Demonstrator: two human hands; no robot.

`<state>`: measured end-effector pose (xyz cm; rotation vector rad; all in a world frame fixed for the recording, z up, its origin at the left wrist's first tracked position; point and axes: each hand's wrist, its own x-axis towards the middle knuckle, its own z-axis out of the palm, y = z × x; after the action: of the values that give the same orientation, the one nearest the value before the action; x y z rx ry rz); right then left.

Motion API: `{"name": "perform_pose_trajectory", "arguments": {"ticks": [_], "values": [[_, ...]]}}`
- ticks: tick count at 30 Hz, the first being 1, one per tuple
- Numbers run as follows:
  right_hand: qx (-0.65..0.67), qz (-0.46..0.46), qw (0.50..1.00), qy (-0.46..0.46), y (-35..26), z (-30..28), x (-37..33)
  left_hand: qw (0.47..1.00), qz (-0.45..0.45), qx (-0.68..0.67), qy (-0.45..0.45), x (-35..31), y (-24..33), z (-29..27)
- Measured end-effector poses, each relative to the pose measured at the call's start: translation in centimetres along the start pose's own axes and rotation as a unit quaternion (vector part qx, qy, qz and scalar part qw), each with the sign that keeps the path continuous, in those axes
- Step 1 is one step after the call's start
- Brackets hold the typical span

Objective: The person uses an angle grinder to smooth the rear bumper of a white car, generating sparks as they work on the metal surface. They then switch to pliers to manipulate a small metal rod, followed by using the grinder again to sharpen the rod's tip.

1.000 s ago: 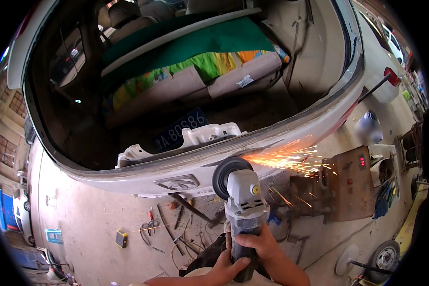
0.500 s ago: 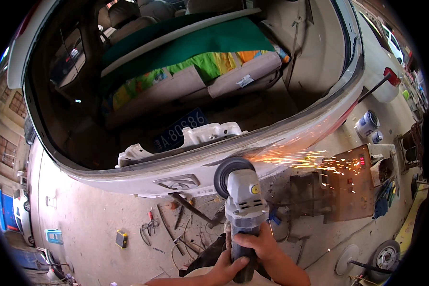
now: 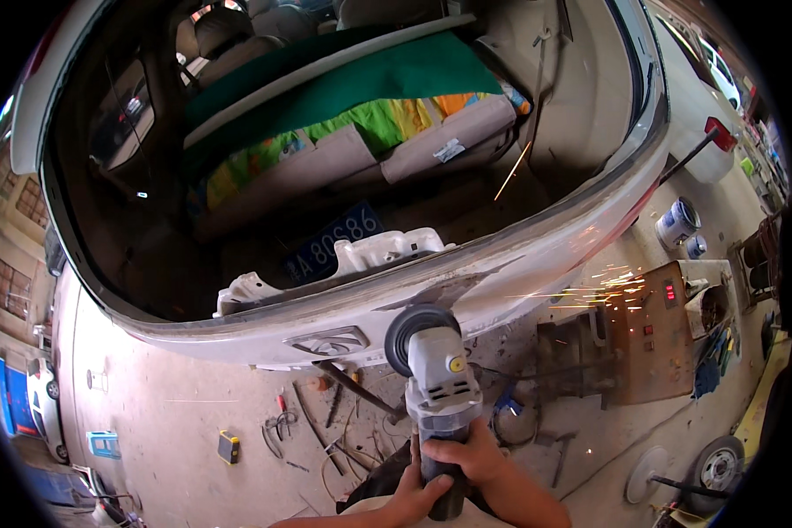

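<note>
An angle grinder (image 3: 442,392) with a light grey head and dark body points away from me. Its round dark disc (image 3: 421,339) is at the white rear panel (image 3: 255,333) of a car, just below a dark scraped patch (image 3: 453,290); whether it touches cannot be made out. My right hand (image 3: 477,459) wraps the grinder's body from the right, thumb across the top. Lower down, my left hand (image 3: 421,499) closes round the handle from the left. Orange sparks (image 3: 620,286) fly off to the right. A white bracket-like piece (image 3: 387,249) stands along the trunk edge.
Inside the open trunk lie a blue licence plate (image 3: 333,242) and a green cover (image 3: 396,75) over the folded seat. Cables, rods and a yellow-black box (image 3: 228,446) litter the floor. To the right stand a brownish board (image 3: 647,343), a bucket (image 3: 678,224) and a wheel (image 3: 717,471).
The grinder has shifted slightly down and left, baring more of the dark scraped patch. The spark stream has thinned and parted from the disc. Both hands keep their grip.
</note>
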<state>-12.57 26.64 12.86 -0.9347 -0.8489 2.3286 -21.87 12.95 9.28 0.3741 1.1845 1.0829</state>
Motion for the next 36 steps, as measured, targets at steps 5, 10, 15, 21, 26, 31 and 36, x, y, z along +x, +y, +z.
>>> {"name": "perform_pose_trajectory", "arguments": {"ticks": [5, 10, 15, 21, 26, 31, 36], "values": [[0.057, -0.012, 0.998, 0.004, -0.4, -0.2, 0.4, 0.999, 0.019, 0.03, 0.0, 0.9, 3.5, 1.7], [-0.038, -0.052, 0.998, 0.002, -0.3, -0.1, 0.3, 0.998, -0.029, 0.054, -0.017, 1.3, 2.4, 0.5], [0.073, -0.038, 0.996, -0.022, 0.2, -0.6, 1.2, 0.995, 0.013, 0.086, -0.041, 2.3, 2.2, -0.8], [0.029, -0.059, 0.998, 0.013, 0.7, -0.3, 0.9, 0.997, 0.039, 0.067, -0.014, 2.1, 1.0, -1.5], [0.069, -0.058, 0.996, 0.019, -0.2, -0.3, 0.6, 0.991, -0.014, 0.131, -0.023, 2.7, 1.2, -1.7], [0.078, -0.064, 0.994, 0.048, -0.4, 0.0, 0.4, 0.99, 0.011, 0.14, -0.008, 2.3, 2.1, -0.8], [0.054, -0.067, 0.995, 0.054, -0.6, -0.1, 0.4, 0.986, 0.05, 0.16, 0.0, 2.4, 2.4, -0.2]]}}
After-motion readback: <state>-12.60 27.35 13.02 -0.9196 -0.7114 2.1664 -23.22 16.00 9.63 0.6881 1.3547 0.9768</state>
